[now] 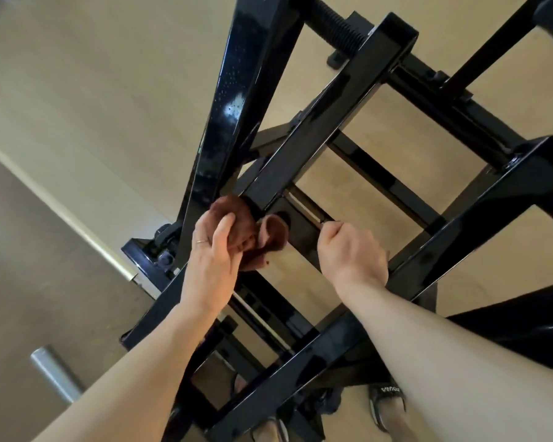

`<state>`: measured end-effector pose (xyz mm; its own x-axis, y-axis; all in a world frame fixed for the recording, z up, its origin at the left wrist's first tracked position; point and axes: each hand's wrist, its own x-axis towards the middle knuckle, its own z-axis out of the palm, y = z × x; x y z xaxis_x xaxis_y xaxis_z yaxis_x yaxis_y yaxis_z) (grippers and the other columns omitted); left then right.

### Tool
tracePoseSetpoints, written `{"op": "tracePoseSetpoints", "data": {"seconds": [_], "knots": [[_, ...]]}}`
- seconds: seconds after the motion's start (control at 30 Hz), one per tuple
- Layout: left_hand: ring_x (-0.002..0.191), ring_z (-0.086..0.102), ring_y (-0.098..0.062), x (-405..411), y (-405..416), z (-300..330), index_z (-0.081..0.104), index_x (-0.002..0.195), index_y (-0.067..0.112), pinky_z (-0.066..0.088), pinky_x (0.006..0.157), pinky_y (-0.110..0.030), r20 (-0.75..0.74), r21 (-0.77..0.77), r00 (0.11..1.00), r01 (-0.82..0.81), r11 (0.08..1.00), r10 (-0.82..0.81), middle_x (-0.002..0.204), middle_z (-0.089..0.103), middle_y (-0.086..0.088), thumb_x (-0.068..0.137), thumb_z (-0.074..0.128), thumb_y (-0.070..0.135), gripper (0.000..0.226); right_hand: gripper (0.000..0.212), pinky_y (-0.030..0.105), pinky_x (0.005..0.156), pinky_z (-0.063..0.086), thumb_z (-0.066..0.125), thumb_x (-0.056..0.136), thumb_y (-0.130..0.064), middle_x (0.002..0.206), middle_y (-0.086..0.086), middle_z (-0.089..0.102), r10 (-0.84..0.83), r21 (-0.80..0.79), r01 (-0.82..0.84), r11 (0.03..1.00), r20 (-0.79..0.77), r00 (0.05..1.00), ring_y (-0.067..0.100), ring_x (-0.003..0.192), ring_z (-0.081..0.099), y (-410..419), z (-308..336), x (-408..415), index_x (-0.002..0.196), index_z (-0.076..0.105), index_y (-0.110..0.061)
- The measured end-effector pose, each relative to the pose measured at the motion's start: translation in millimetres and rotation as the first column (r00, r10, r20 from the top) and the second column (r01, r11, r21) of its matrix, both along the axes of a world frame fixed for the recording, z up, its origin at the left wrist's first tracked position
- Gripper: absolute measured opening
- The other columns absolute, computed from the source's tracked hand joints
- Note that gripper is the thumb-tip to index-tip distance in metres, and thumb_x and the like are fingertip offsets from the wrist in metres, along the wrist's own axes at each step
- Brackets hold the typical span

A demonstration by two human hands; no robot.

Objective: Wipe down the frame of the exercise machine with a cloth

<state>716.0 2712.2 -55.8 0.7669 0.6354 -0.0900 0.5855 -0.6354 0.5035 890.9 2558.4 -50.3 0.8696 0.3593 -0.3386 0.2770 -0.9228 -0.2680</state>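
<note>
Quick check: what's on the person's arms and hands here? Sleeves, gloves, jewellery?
Both forearms are bare as far as the frame shows: no sleeves, no gloves. The left hand wears a thin plain ring on one of its fingers. The right hand shows no ring, watch or band.

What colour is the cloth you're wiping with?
Reddish brown; the head view shows the cloth bunched in the left hand.
</note>
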Motion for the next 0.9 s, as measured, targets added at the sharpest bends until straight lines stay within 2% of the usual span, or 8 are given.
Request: {"op": "tracePoseSetpoints", "data": {"seconds": [0.13,0.23,0.4,0.47,0.57,0.63,0.73,0.9], "knots": [[0.131,0.046,-0.037,-65,-11,-5,0.022,0.15,0.018,0.054,0.101,-0.056,-0.072,-0.085,0.992,-0.107,0.991,0.101,0.155,0.022,-0.015,0.098,0.064,0.016,0.067,0.067,0.014,0.043,0.022,0.006,0.097,-0.049,0.047,-0.006,0.046,-0.015,0.009,0.015,1.0,0.048,0.999,0.006,0.043,0.046,0,-2,-2,0.054,0.051,-0.023],[0.133,0.042,-0.028,-30,-5,-2,0.022,0.149,0.025,0.051,0.106,-0.053,0.017,-0.133,0.983,-0.179,0.975,0.182,0.153,0.026,-0.007,0.101,0.058,0.026,0.06,0.066,0.013,0.043,0.022,0.004,0.095,-0.05,0.047,-0.007,0.044,-0.007,0.003,0.007,1.0,0.064,0.998,0.005,0.042,0.044,1,0,-3,0.053,0.048,-0.024],[0.128,0.045,-0.034,33,-14,-2,0.024,0.147,0.028,0.049,0.106,-0.055,0.069,-0.05,0.971,-0.224,0.973,0.227,0.145,0.032,-0.01,0.1,0.061,0.031,0.06,0.059,0.012,0.041,0.025,0.019,0.103,-0.046,0.05,-0.008,0.045,0.001,0.028,-0.003,1.0,0.069,0.998,0.005,0.044,0.046,-2,0,-3,0.055,0.047,-0.025],[0.129,0.045,-0.035,18,-13,-7,0.025,0.15,0.022,0.052,0.103,-0.054,0.065,-0.002,0.99,-0.127,0.992,0.127,0.147,0.03,-0.014,0.099,0.064,0.025,0.064,0.056,0.013,0.043,0.024,0.022,0.104,-0.043,0.051,-0.009,0.044,-0.006,0.037,0.003,0.999,0.093,0.996,0.005,0.045,0.045,-2,1,-3,0.056,0.045,-0.026],[0.127,0.05,-0.035,-23,-7,-17,0.028,0.152,0.015,0.056,0.1,-0.051,0.046,0.012,0.996,-0.08,0.997,0.079,0.149,0.029,-0.017,0.098,0.062,0.02,0.064,0.048,0.016,0.048,0.028,0.016,0.104,-0.046,0.064,-0.006,0.053,0.022,0.057,-0.029,0.998,0.125,0.992,0.004,0.053,0.046,-2,1,-4,0.069,0.045,-0.028],[0.124,0.052,-0.035,-49,-11,-20,0.027,0.151,0.015,0.056,0.099,-0.051,0.021,-0.009,0.989,-0.148,0.989,0.148,0.149,0.029,-0.018,0.099,0.059,0.021,0.062,0.047,0.022,0.055,0.042,0.014,0.104,-0.047,0.088,0.0,0.064,0.047,0.096,-0.062,0.993,0.148,0.988,0.01,0.064,0.055,-1,4,-5,0.093,0.054,-0.025],[0.12,0.054,-0.035,-98,-17,-27,0.026,0.151,0.016,0.055,0.098,-0.052,-0.03,-0.047,0.972,-0.234,0.971,0.233,0.149,0.03,-0.016,0.1,0.057,0.023,0.06,0.047,0.033,0.073,0.054,0.021,0.106,-0.044,0.121,0.008,0.062,0.179,0.112,-0.212,0.971,0.246,0.953,0.021,0.092,0.063,-6,11,-7,0.13,0.051,-0.017],[0.118,0.049,-0.024,-125,-8,-31,0.026,0.143,0.031,0.051,0.103,-0.054,-0.051,-0.213,0.899,-0.436,0.874,0.436,0.143,0.033,-0.009,0.104,0.053,0.031,0.048,0.04,0.04,0.096,0.046,0.035,0.106,-0.033,0.124,0.015,0.06,0.473,0.233,-0.608,0.759,0.445,0.761,0.029,0.11,0.057,19,26,-41,0.127,0.057,-0.008]]}}
